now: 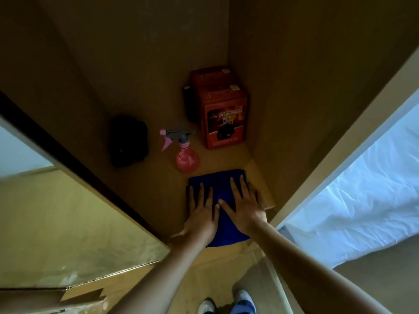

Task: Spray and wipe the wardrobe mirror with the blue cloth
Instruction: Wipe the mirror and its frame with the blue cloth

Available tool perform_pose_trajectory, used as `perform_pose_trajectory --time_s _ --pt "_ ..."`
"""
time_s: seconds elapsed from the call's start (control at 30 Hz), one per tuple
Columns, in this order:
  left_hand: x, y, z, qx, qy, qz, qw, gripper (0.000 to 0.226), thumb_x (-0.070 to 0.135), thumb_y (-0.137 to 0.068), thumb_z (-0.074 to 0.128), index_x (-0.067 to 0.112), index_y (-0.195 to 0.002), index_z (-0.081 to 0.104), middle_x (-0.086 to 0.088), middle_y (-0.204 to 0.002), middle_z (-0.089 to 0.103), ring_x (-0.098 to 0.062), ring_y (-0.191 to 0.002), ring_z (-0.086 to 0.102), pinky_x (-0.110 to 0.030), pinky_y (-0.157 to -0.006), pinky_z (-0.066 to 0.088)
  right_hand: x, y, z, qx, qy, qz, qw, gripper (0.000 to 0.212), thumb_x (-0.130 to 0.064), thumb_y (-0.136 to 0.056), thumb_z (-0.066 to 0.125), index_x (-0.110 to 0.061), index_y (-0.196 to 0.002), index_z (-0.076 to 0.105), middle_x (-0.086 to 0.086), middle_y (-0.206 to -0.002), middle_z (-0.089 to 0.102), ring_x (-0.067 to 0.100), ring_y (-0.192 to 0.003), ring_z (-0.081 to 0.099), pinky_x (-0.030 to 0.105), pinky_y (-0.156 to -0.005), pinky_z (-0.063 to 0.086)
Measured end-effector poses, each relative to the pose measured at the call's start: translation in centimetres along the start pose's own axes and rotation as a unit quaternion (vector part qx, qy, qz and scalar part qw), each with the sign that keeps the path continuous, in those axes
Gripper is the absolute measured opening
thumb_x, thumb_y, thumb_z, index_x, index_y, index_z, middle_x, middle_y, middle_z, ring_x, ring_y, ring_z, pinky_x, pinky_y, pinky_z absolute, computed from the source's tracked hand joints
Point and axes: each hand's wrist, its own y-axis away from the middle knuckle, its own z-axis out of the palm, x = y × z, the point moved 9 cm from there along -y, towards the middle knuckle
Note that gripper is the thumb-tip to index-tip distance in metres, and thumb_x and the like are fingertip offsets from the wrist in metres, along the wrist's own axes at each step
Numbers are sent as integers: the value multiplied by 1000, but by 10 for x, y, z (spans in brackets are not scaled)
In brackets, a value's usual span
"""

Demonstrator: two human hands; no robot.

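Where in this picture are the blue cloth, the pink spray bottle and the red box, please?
blue cloth (226, 227): head view, bare middle between the wrists.
pink spray bottle (187, 161): head view, round body.
red box (225, 123): head view, printed front face.

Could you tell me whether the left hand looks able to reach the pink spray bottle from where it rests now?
Probably yes. The left hand lies flat on the blue cloth, and the pink spray bottle stands upright just beyond the cloth's far edge, with only bare shelf between them.
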Motion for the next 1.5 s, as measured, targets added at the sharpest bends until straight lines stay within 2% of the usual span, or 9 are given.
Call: perform_pose_trajectory --time_s 0.07,0.17,0.37,0.5,0.73,0.9,1.03,1.27,1.5 --pt "4 2 -2 27 26 -10 999 95 59 -83 -29 17 -154 19 -10 -162 9 -36 -148 -6 -41 -118 -3 0 -3 5 -20 -2 -19 1000 78 -68 -93 12 -27 -152 -18 4 -161 -21 24 -149 -15 44 -120 -8" --pt "-3 4 0 -11 69 -78 994 60 51 -100 7 26 -154 13 -6 -163 -4 -34 -148 -9 -36 -119 10 -5 -2 -1 -3 -2 -44 999 80 -66 -93 8 -20 -154 -12 8 -162 -14 25 -149 -10 39 -120 -7" --pt "-22 5 -8 16 138 -210 968 72 51 -95 45 14 -151 18 -16 -153 22 -34 -140 24 -42 -114 26 -2 -2 -24 62 -204 -1 977 84 -47 -91 59 -18 -154 12 7 -160 11 27 -146 14 39 -119 19" --pt "-46 3 9 -10 235 -305 923 92 77 -75 52 13 -139 36 -16 -141 43 -37 -126 45 -49 -102 41 29 -19 -10 30 -367 180 912 93 -34 -77 79 -9 -148 24 16 -148 34 35 -132 39 46 -106 41" --pt "-49 6 2 -18 444 -386 808 69 34 -81 76 7 -135 43 -13 -129 53 -34 -115 53 -39 -90 47 38 -26 -4 -71 -485 203 848 67 -30 -65 88 -8 -121 59 10 -116 63 33 -106 59 46 -91 51" --pt "-33 7 6 -51 572 -369 731 63 35 -79 77 19 -133 48 -2 -102 59 -23 -87 60 -39 -78 53 19 -21 -3 -185 -551 171 795 66 -18 -70 86 -9 -126 53 7 -120 60 27 -108 56 44 -97 48" --pt "-33 9 2 -26 595 -330 733 72 47 -80 74 27 -142 43 -3 -134 55 -27 -110 58 -45 -94 52 18 -18 -10 -161 -571 105 798 57 -27 -74 84 -15 -124 59 3 -122 64 24 -110 60 46 -99 49" --pt "-29 27 -16 9 616 -294 730 71 63 -77 67 34 -139 46 5 -129 57 -23 -111 59 -47 -95 52 8 -1 -26 -129 -628 25 767 45 -30 -86 71 -24 -128 55 -3 -121 64 21 -110 61 47 -98 50" --pt "-13 43 -63 36 640 -236 731 15 50 -91 56 42 -104 59 9 -110 66 -14 -96 64 -36 -78 55 -1 9 -50 -110 -639 -10 762 39 -38 -82 73 -29 -119 62 -4 -114 70 21 -106 66 47 -94 53"
